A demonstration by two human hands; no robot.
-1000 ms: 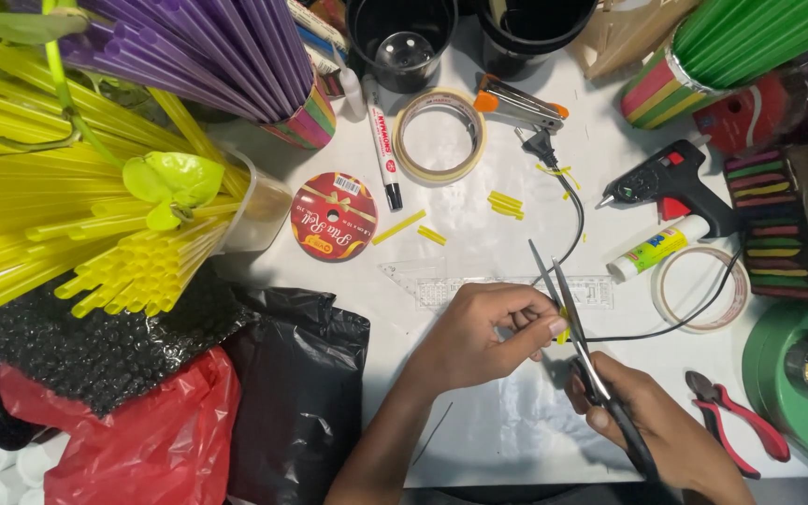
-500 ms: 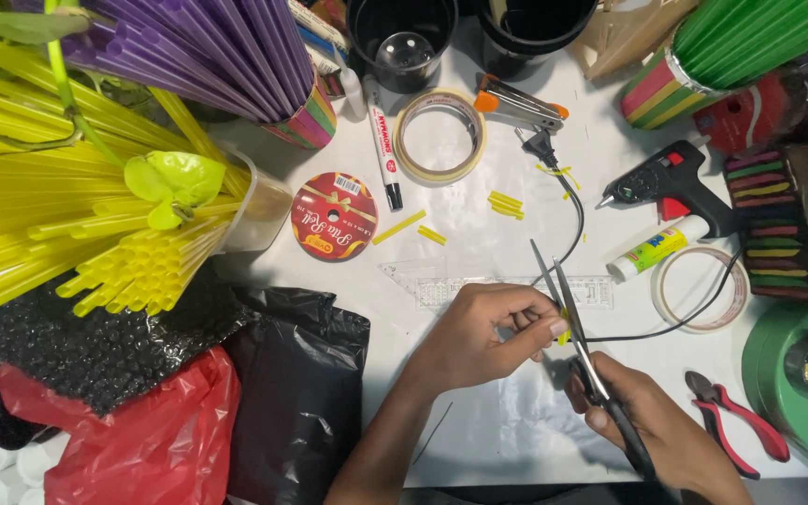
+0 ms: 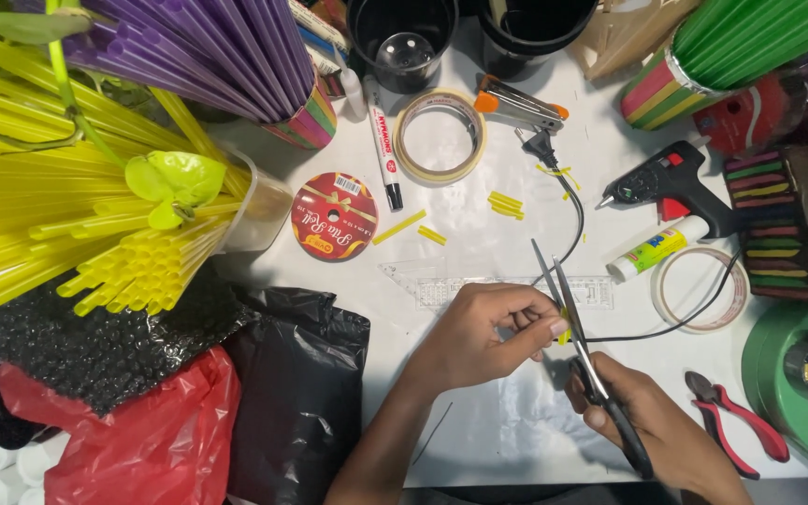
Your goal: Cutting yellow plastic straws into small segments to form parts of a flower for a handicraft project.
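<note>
Along the left edge of the bench [image 3: 516, 440] lay my yellow straws [image 3: 95, 243], ends toward me for easy picking. My left hand [image 3: 479, 337] sat near the front edge, its fingers [image 3: 540, 327] pinched together on a short yellow straw piece [image 3: 564, 335], holding it level so the blades could meet it square. The scissors [image 3: 580, 360] stood with blades apart around that piece, my right hand [image 3: 652, 430] closed on the handles. Cut bits [image 3: 505, 203] rested farther back, and red pliers [image 3: 736, 425] waited toward the right edge.
</note>
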